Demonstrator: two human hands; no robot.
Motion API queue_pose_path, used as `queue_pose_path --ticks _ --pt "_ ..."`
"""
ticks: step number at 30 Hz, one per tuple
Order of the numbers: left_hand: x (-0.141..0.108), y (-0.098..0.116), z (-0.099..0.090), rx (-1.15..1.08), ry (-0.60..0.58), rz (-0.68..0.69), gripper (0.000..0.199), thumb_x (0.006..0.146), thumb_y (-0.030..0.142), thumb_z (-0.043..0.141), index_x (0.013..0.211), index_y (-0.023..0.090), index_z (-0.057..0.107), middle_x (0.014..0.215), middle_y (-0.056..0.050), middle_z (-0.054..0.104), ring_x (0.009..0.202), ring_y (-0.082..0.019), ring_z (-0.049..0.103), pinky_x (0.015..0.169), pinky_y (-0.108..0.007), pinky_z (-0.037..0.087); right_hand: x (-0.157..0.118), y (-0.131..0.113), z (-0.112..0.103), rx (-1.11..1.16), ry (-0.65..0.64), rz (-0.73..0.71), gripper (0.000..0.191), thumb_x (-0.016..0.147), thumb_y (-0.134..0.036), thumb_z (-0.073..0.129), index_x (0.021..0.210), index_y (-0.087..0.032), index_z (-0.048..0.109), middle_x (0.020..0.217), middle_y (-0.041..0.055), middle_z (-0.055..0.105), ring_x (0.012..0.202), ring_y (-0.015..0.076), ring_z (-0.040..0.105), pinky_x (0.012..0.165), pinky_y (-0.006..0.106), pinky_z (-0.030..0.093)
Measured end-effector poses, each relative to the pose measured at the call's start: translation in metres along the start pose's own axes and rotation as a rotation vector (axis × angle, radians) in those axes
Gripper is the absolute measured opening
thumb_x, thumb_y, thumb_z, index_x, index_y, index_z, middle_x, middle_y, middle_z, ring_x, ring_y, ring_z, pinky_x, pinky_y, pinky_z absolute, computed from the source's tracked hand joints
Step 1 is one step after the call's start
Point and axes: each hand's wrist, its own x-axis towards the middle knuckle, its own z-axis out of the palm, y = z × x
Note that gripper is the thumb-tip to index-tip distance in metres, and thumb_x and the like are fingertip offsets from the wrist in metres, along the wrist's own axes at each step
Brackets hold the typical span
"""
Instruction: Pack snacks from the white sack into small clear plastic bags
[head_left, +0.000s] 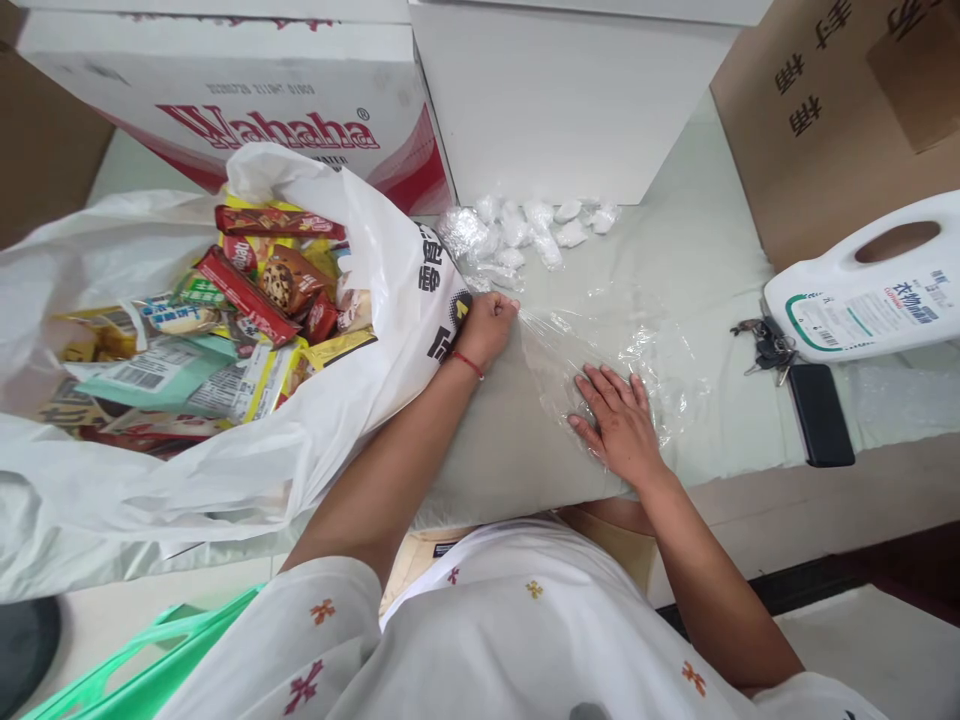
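Observation:
A clear plastic bag (555, 355) lies spread over the pale cloth on the table in front of me. My left hand (489, 325), with a red string bracelet at the wrist, is closed and pinches the bag's left end. My right hand (619, 420) rests flat on the bag's right part, fingers spread. Just beyond my left hand sits a row of small crumpled clear plastic bundles (514, 230). Left of that hand stands a large white plastic bag (390, 250), its mouth wide apart, full of packaged snacks (255, 300).
A white Wahaha carton (277, 90) and a plain white box (562, 110) stand at the back. To the right are a brown carton (840, 130), a white detergent bottle (862, 285), keys (771, 345) and a black phone (821, 415). A green bag (165, 650) is at lower left.

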Motion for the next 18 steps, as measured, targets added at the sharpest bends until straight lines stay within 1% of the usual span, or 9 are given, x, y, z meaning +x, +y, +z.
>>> queue_pose_path --ticks 2,4,6,8,10,12,14,16,18 --pt "-0.003 0.004 0.000 -0.057 -0.022 -0.046 0.026 0.092 0.017 0.057 0.068 0.019 0.047 0.058 0.006 0.042 0.051 -0.008 0.036 0.051 -0.022 0.027 0.000 0.000 0.000 0.005 -0.002 0.000 0.057 0.106 -0.047 0.044 0.158 -0.025 0.041 0.163 0.0060 0.042 0.152 0.0297 0.035 0.126 0.059 0.015" --pt "-0.008 0.008 0.001 -0.167 -0.087 -0.124 0.022 0.094 0.016 0.053 0.073 0.020 0.046 0.061 0.005 0.050 0.045 -0.006 0.038 0.047 -0.021 0.026 0.000 0.000 0.000 0.009 0.001 -0.001 0.057 0.106 -0.047 0.044 0.158 -0.025 0.041 0.163 0.0060 0.043 0.152 0.0294 0.035 0.126 0.059 0.015" --pt "-0.012 0.012 0.001 -0.292 -0.164 -0.202 0.018 0.097 0.021 0.052 0.080 0.022 0.045 0.067 0.004 0.059 0.040 -0.005 0.036 0.042 -0.021 0.021 0.000 0.000 0.000 0.011 0.007 0.000 0.057 0.106 -0.047 0.045 0.158 -0.025 0.041 0.163 0.0058 0.043 0.152 0.0291 0.034 0.126 0.059 0.015" --pt "-0.016 0.015 0.000 -0.364 -0.202 -0.251 0.016 0.096 0.030 0.058 0.088 0.022 0.047 0.071 0.003 0.064 0.037 -0.004 0.033 0.040 -0.021 0.017 0.000 0.000 0.000 0.012 0.009 0.000 0.057 0.105 -0.047 0.045 0.158 -0.026 0.041 0.163 0.0057 0.044 0.152 0.0291 0.034 0.126 0.059 0.015" --pt "-0.018 0.017 -0.001 -0.362 -0.209 -0.286 0.023 0.087 0.030 0.073 0.094 0.021 0.053 0.071 0.003 0.065 0.038 -0.003 0.032 0.040 -0.020 0.018 0.000 0.001 0.001 0.014 0.009 -0.002 0.056 0.106 -0.047 0.045 0.158 -0.026 0.042 0.163 0.0057 0.044 0.152 0.0292 0.035 0.126 0.059 0.015" --pt "-0.019 0.018 -0.002 -0.319 -0.207 -0.313 0.029 0.073 0.017 0.082 0.091 0.017 0.059 0.068 0.004 0.063 0.042 -0.003 0.038 0.042 -0.019 0.023 0.000 0.001 0.001 0.017 0.011 0.000 0.056 0.106 -0.047 0.045 0.157 -0.025 0.042 0.163 0.0058 0.043 0.152 0.0294 0.035 0.126 0.059 0.015" --pt "-0.020 0.017 -0.004 -0.278 -0.205 -0.332 0.024 0.065 0.007 0.081 0.081 0.014 0.064 0.067 0.003 0.062 0.048 -0.004 0.045 0.046 -0.018 0.028 0.000 0.001 0.001 0.020 0.013 0.002 0.056 0.106 -0.047 0.045 0.157 -0.025 0.042 0.163 0.0058 0.044 0.151 0.0294 0.036 0.126 0.059 0.016" --pt "-0.020 0.016 -0.006 -0.261 -0.187 -0.342 0.017 0.065 0.006 0.078 0.073 0.013 0.065 0.067 0.001 0.063 0.053 -0.005 0.049 0.049 -0.017 0.031 0.000 0.000 0.001 0.024 0.008 0.002 0.055 0.106 -0.047 0.045 0.157 -0.025 0.043 0.162 0.0055 0.044 0.151 0.0290 0.036 0.126 0.059 0.016" --pt "-0.020 0.015 -0.008 -0.253 -0.158 -0.346 0.016 0.067 0.009 0.078 0.068 0.014 0.063 0.063 0.001 0.062 0.052 -0.006 0.046 0.049 -0.018 0.031 0.000 0.000 0.000 0.027 0.003 -0.002 0.055 0.106 -0.046 0.044 0.157 -0.026 0.043 0.162 0.0049 0.044 0.151 0.0282 0.037 0.126 0.058 0.017"
